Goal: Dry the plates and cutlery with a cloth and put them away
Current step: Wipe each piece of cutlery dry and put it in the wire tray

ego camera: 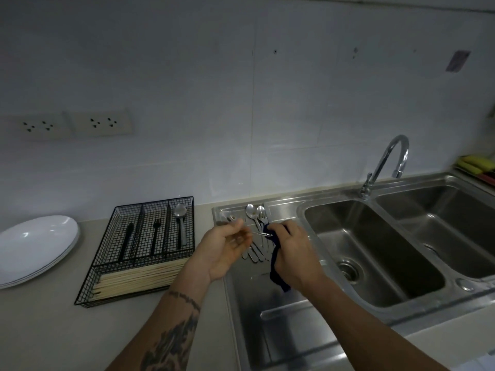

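Observation:
My left hand [226, 246] pinches the handle of a thin metal piece of cutlery [257, 233] over the sink's drainboard [267, 303]. My right hand [292, 250] grips a dark blue cloth [276, 269] wrapped around that piece's other end, so I cannot tell which kind it is. Several spoons and forks [257, 218] lie on the drainboard behind my hands. A black wire cutlery organiser [139, 253] stands on the counter to the left, holding a knife, a fork, a spoon [181, 218] and pale chopsticks [139, 278]. White plates [34, 247] are stacked at far left.
A double steel sink [375, 250] with a curved tap [385, 164] fills the right side. Yellow-green sponges [476, 164] sit at the far right edge. Two wall socket plates [101, 124] are above the counter. The beige counter [67, 330] extends toward me on the left.

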Demonstrator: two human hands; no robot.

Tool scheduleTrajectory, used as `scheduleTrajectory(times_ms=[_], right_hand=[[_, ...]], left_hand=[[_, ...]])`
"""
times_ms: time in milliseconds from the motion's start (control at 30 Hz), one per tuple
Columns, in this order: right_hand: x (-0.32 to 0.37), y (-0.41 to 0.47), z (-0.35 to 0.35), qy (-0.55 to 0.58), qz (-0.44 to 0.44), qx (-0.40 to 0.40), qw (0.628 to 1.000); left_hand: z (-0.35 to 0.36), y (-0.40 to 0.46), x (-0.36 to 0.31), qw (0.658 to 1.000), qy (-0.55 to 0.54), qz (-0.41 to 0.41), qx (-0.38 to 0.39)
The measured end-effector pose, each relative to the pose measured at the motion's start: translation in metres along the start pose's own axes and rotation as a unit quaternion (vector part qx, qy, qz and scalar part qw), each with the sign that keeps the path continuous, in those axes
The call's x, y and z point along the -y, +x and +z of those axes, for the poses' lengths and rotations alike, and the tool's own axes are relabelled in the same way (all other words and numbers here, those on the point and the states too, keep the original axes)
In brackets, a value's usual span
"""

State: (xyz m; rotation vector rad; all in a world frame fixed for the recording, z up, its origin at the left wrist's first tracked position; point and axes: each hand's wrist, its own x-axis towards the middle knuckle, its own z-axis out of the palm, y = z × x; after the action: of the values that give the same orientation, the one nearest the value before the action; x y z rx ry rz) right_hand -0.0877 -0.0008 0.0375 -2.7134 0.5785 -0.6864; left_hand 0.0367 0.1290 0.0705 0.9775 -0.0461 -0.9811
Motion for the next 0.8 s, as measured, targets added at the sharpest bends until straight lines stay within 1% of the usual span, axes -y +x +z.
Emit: scheduleTrajectory(times_ms=[67,133,200,267,367,433,533,633,767,800], right_hand=[[0.003,0.004,0.000,-0.006,0.001,-0.006,1.000],[0.013,0.006,0.003,-0.012,-0.014,-0.013,1.000],[0.025,0.004,0.010,-0.020,-0.060,-0.017,0.998],[0.034,0.003,0.019,-0.030,-0.113,-0.004,0.993],[0.034,0.002,0.030,-0.055,-0.142,0.019,0.988],[0.028,0.003,0.035,-0.066,-0.125,0.028,0.990],[0.020,0.009,0.040,-0.045,-0.086,0.043,0.994],[0.018,0.020,0.046,-0.031,-0.067,0.048,0.996],[0.013,0.036,0.056,0.007,-0.035,0.053,0.998],[0.010,0.039,0.059,0.017,-0.026,0.052,0.998]], left_hand=[[-0.004,0.002,0.000,0.999,0.018,0.049,-0.009],[-0.008,0.006,0.001,0.994,0.036,0.085,-0.058],[-0.012,0.010,0.002,0.989,0.037,0.093,-0.106],[-0.016,0.013,0.002,0.985,0.034,0.086,-0.144],[-0.023,0.015,-0.001,0.976,0.006,0.085,-0.202],[-0.034,0.018,-0.007,0.967,-0.006,0.089,-0.240],[-0.057,0.028,-0.024,0.956,-0.006,0.078,-0.283],[-0.080,0.043,-0.048,0.947,0.050,0.075,-0.308],[-0.107,0.071,-0.080,0.937,0.119,0.111,-0.308],[-0.112,0.079,-0.087,0.930,0.157,0.125,-0.307]])
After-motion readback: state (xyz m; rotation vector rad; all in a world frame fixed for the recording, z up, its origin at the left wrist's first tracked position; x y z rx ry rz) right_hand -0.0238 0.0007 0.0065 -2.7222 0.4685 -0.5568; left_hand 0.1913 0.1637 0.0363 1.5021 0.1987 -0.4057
